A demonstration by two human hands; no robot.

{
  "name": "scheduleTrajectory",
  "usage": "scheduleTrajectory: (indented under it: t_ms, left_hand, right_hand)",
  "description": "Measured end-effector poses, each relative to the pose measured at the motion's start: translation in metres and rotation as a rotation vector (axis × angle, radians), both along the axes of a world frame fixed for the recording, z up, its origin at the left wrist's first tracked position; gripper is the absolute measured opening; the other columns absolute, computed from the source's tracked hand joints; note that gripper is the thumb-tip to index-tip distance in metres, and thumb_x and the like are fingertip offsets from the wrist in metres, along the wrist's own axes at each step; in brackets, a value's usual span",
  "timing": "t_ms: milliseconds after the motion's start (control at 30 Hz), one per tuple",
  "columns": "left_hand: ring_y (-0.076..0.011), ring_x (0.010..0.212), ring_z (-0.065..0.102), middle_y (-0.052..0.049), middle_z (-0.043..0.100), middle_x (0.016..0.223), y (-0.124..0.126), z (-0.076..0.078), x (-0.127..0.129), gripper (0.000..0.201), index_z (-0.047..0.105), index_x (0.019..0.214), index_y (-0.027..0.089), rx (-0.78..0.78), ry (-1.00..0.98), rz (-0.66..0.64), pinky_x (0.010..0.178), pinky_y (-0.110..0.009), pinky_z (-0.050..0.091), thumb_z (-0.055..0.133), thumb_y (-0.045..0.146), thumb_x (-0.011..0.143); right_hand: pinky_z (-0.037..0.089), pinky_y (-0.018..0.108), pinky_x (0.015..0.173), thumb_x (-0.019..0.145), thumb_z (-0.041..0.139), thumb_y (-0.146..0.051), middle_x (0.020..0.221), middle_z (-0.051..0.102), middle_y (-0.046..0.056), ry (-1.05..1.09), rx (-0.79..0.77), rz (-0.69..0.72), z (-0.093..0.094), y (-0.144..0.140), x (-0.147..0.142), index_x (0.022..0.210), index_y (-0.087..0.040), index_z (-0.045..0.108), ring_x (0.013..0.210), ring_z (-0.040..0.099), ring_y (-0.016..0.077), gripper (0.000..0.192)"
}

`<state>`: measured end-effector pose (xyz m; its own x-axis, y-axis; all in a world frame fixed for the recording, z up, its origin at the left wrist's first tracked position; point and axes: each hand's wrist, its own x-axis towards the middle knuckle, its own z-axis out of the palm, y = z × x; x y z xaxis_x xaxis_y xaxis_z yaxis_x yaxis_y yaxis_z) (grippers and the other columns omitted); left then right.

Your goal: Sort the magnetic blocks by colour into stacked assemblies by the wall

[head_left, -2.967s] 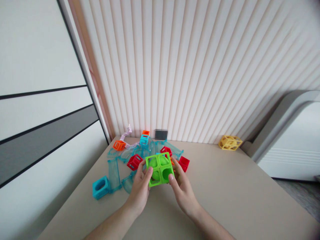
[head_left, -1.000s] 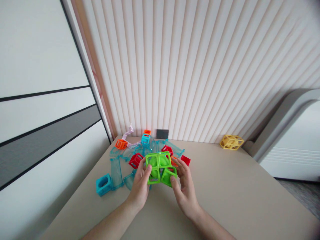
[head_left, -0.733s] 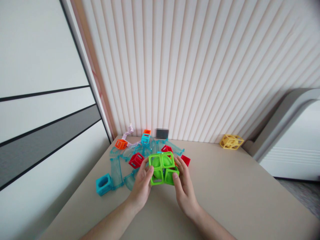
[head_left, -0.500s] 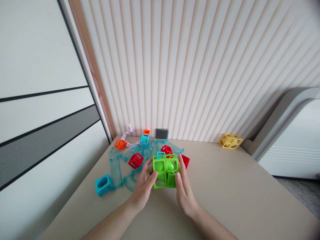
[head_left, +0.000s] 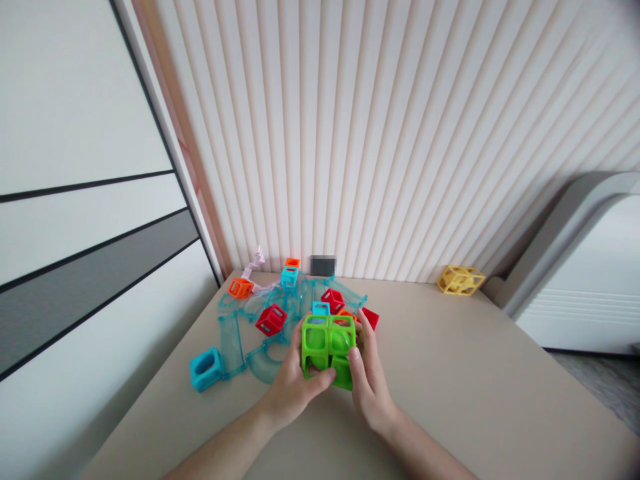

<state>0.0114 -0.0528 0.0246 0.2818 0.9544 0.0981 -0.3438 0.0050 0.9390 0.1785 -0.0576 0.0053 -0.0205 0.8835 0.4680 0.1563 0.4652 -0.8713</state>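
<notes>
Left hand [head_left: 293,390]: clenched on the green cube cluster [head_left: 327,348] from its left and lower side, thumb hooked over the bottom front edge, fingers behind.
Right hand [head_left: 369,383]: clasped on the same cluster from the right, thumb pressed on the lower right face, fingertips reaching up along the far right side.
Held piece: bright green open-frame cubes joined in a blocky group, roughly two across and two down as seen, with rounded green shapes inside; no clear long axis.
Position: raised just above the worktop [head_left: 465,387], straight ahead of both wrists, between the palms; both hands equally close, each touching it.
Directly behind: small cyan cube [head_left: 321,308] and orange piece [head_left: 345,312] peeking over the top edge; contact with the cluster impossible to tell.
Left of the hands: red open cube [head_left: 271,319], clear teal curved track pieces [head_left: 240,333], larger cyan block [head_left: 205,369] near the worktop's left edge.
Right of the cluster: red piece [head_left: 371,317] just beyond the right fingertips; second red cube [head_left: 333,299] farther back.
Back edge: orange cube [head_left: 241,287], cyan and orange stack [head_left: 290,272], pale lilac strip [head_left: 255,263].
Far right: yellow lattice cube [head_left: 460,279], well apart, by the ribbed wall [head_left: 400,133].
In the way: toy pile crowded close behind and left; open surface only nearer and to the right.
</notes>
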Motion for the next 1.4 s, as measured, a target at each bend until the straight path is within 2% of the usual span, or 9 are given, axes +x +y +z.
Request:
scheduleTrajectory:
  t_ms: [100, 200, 467, 667, 767, 1000, 1100, 1200, 1400]
  left_hand:
    - [-0.0328, 0.13, 0.058, -0.012, 0.055, 0.147, -0.002, 0.003, -0.002, 0.093, 0.027, 0.155, 0.032, 0.023, 0.047, -0.008, 0.106, -0.044, 0.05, 0.08, 0.022, 0.079]
    - [-0.0322, 0.128, 0.059, -0.012, 0.056, 0.146, -0.003, 0.004, -0.002, 0.093, 0.026, 0.156, 0.032, 0.053, 0.068, -0.017, 0.105, -0.043, 0.051, 0.079, 0.021, 0.08]
    - [-0.0324, 0.124, 0.061, -0.012, 0.059, 0.14, -0.003, -0.007, 0.002, 0.095, 0.027, 0.155, 0.033, 0.082, 0.061, -0.038, 0.1, -0.042, 0.053, 0.082, 0.027, 0.078]
    - [-0.0328, 0.121, 0.063, -0.011, 0.065, 0.132, -0.004, 0.0, 0.004, 0.07, 0.049, 0.142, 0.029, 0.044, 0.02, 0.003, 0.099, -0.043, 0.053, 0.081, 0.029, 0.08]
    - [-0.0336, 0.119, 0.065, -0.011, 0.068, 0.129, -0.004, 0.003, 0.004, 0.06, 0.056, 0.134, 0.027, 0.027, -0.006, 0.008, 0.099, -0.045, 0.054, 0.081, 0.031, 0.08]
    - [-0.0341, 0.123, 0.063, -0.012, 0.067, 0.133, 0.001, -0.002, 0.002, 0.072, 0.052, 0.141, 0.028, 0.007, 0.001, 0.08, 0.104, -0.045, 0.051, 0.084, 0.033, 0.076]
    - [-0.0336, 0.124, 0.063, -0.011, 0.066, 0.134, 0.002, -0.002, 0.001, 0.081, 0.046, 0.146, 0.029, 0.0, 0.043, 0.183, 0.104, -0.044, 0.051, 0.084, 0.033, 0.075]
    - [-0.0329, 0.128, 0.059, -0.011, 0.063, 0.136, 0.002, -0.001, 0.0, 0.081, 0.042, 0.148, 0.029, 0.024, 0.108, 0.272, 0.105, -0.042, 0.05, 0.082, 0.034, 0.078]
    - [-0.0328, 0.124, 0.061, -0.012, 0.065, 0.132, 0.001, -0.002, -0.002, 0.077, 0.04, 0.149, 0.027, 0.052, 0.169, 0.255, 0.101, -0.042, 0.052, 0.078, 0.038, 0.083]
  right_hand:
    - [0.045, 0.043, 0.111, 0.106, 0.04, -0.04, 0.148, 0.049, 0.01, -0.014, 0.001, -0.018, 0.005, 0.001, -0.001, 0.149, -0.029, 0.036, 0.137, 0.048, 0.0254, 0.045]
    - [0.052, 0.04, 0.101, 0.105, 0.042, -0.041, 0.129, 0.058, 0.009, -0.015, 0.007, -0.052, 0.01, 0.0, -0.002, 0.137, -0.028, 0.046, 0.119, 0.059, 0.0248, 0.035]
    - [0.049, 0.043, 0.105, 0.104, 0.044, -0.042, 0.129, 0.057, 0.01, 0.077, -0.01, 0.029, 0.004, -0.005, -0.005, 0.123, -0.028, 0.046, 0.121, 0.058, 0.0252, 0.023]
    - [0.043, 0.046, 0.113, 0.106, 0.034, -0.043, 0.145, 0.05, 0.01, 0.048, -0.033, 0.069, 0.01, -0.007, -0.003, 0.141, -0.028, 0.043, 0.136, 0.048, 0.027, 0.039]
    - [0.041, 0.045, 0.115, 0.106, 0.036, -0.043, 0.152, 0.046, 0.009, 0.031, -0.043, 0.101, 0.013, -0.007, -0.001, 0.148, -0.029, 0.039, 0.14, 0.045, 0.0272, 0.045]
    - [0.045, 0.04, 0.112, 0.104, 0.044, -0.044, 0.149, 0.051, 0.008, 0.04, -0.084, 0.001, 0.005, -0.001, -0.005, 0.149, -0.03, 0.04, 0.138, 0.05, 0.0245, 0.047]
    - [0.053, 0.04, 0.104, 0.104, 0.045, -0.046, 0.142, 0.058, 0.01, 0.051, -0.102, -0.006, 0.003, 0.004, -0.006, 0.15, -0.028, 0.039, 0.127, 0.06, 0.0253, 0.05]
    - [0.059, 0.038, 0.091, 0.103, 0.047, -0.046, 0.126, 0.069, 0.01, 0.016, -0.129, 0.051, 0.004, 0.007, -0.006, 0.152, -0.027, 0.037, 0.104, 0.07, 0.024, 0.053]
    - [0.06, 0.033, 0.076, 0.1, 0.053, -0.049, 0.105, 0.075, 0.008, -0.015, -0.137, 0.05, 0.006, 0.01, -0.005, 0.132, -0.022, 0.059, 0.077, 0.07, 0.0212, 0.043]
